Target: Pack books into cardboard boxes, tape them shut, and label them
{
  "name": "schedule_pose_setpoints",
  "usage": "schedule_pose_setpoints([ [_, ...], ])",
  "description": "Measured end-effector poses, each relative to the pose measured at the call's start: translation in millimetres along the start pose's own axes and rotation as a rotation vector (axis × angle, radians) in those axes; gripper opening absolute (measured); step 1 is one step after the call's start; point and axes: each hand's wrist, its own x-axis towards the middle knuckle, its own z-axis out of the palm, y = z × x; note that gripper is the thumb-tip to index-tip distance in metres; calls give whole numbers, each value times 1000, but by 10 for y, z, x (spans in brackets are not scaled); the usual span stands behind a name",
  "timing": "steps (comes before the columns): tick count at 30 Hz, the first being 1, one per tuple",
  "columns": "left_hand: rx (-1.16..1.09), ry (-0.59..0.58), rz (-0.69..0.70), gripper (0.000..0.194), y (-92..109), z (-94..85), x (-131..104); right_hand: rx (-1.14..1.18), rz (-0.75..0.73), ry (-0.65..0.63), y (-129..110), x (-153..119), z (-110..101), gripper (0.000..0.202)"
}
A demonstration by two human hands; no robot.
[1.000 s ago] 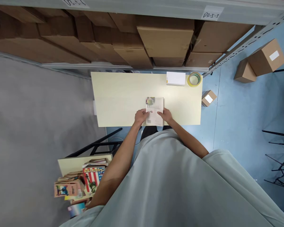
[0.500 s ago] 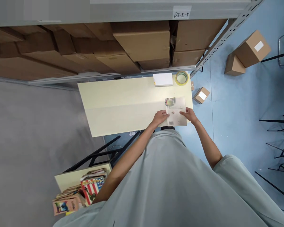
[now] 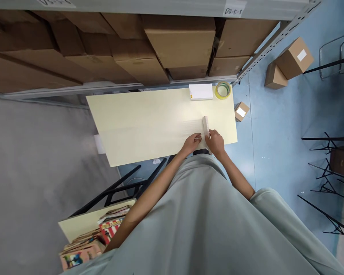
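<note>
Table (image 3: pixel 149 122) lies open leftward; tape (image 3: pixel 223 97) (beside white box (image 3: pixel 201 92)) blocks far right.

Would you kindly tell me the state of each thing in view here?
Book: tipped up on edge.
Right hand: gripping the book.
Left hand: partly curled; contact with the book unclear.
White box: flat on the table, apparently closed.
Tape roll: lying flat beside the box.
Book pile: stacked unevenly.
Small carton: apparently closed, on the floor.

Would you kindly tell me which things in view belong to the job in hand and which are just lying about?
In use:
book, edge-on in the right hand
left hand, close beside it
pale table

Apparently just lying about:
white box
yellow tape roll
magazine pile
small carton
</note>
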Motion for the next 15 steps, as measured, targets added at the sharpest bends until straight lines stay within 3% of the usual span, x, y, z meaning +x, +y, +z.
schedule_pose_setpoints([
  [4, -136, 18, 99, 42, -121, -292, -162, -11, -3, -98, -503, -76, 305, 40],
  [7, -76, 63, 56, 36, -293, -483, -163, 23, -36, -206, -675, -63, 534, 54],
  [9, -69, 80, -10, 35, -428, -567, -127, 45, -41, -226, -645, -23, 624, 57],
  [11, -76, 79, -59, 36, -548, -610, -86, 50, 7, -151, -512, 40, 651, 57],
  [15, -39, 106, -83, 39, -695, -625, -59, 109, 242, -16, -132, 194, 614, 55],
])
